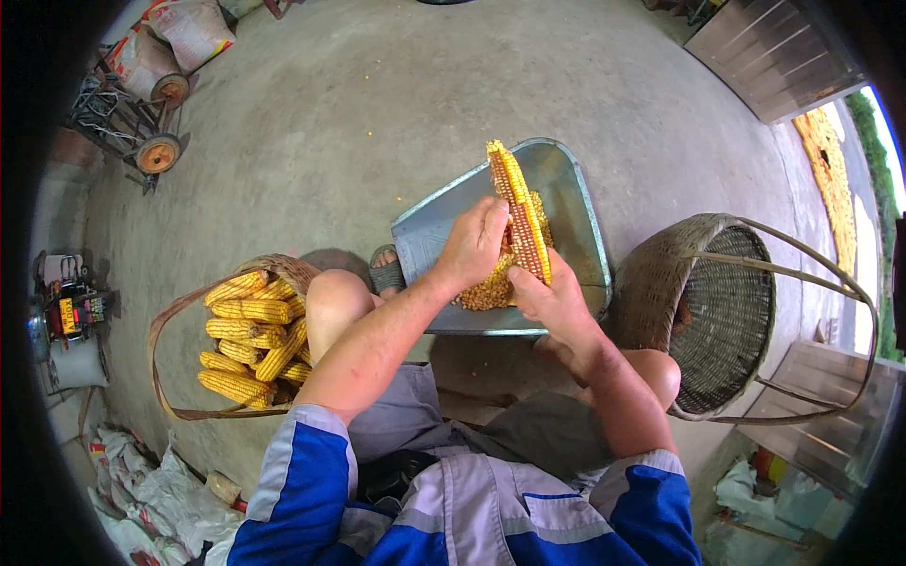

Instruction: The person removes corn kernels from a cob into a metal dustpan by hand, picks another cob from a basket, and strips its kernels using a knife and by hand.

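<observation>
A partly shelled ear of corn (522, 212) is tilted over a sheet-metal pan (442, 216), with bare reddish-brown cob showing along one side and yellow kernels along the other. My right hand (555, 293) grips its lower end, thumb on the near side. Against the ear's left side is my left hand (476, 237), its fingers curled and its thumb near the bared rows; the fingertips are partly hidden. Loose corn kernels (487, 293) lie heaped in the pan beneath both hands.
On my left, a woven basket (287, 267) holds several unshelled ears (251, 309). A larger wicker basket (640, 283) with a tall handle lies tipped at my right. Farther off are a wheeled cart (131, 134), full sacks (187, 32) and crumpled plastic bags (166, 495).
</observation>
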A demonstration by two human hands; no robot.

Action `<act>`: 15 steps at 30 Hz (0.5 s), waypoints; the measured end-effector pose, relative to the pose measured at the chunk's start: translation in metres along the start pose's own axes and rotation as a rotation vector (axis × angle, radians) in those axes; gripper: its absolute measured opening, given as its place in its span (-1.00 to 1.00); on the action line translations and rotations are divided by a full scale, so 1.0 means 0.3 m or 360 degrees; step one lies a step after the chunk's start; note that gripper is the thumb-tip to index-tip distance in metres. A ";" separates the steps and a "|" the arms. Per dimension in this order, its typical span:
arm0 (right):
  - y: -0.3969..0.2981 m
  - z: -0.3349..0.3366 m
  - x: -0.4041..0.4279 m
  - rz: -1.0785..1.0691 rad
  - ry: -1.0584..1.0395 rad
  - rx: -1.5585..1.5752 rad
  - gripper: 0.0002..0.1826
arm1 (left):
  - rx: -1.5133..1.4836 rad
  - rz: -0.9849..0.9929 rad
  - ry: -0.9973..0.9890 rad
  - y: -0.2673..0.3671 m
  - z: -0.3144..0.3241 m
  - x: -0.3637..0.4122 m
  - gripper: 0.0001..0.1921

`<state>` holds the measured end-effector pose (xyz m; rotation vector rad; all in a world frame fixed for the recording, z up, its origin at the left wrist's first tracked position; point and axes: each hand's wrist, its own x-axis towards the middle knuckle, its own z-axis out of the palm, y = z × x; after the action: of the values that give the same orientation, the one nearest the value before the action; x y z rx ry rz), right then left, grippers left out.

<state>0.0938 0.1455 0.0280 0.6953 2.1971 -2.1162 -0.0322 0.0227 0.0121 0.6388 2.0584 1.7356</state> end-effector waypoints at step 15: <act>0.048 0.013 -0.014 -0.0224 0.0068 -0.0414 -0.56 | -0.0113 -0.0020 0.0159 0.036 0.009 0.013 -0.53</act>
<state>0.1009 0.1403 0.0152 0.5885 2.5507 -1.8342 -0.0328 0.0286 0.0223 0.5266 2.0513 1.8591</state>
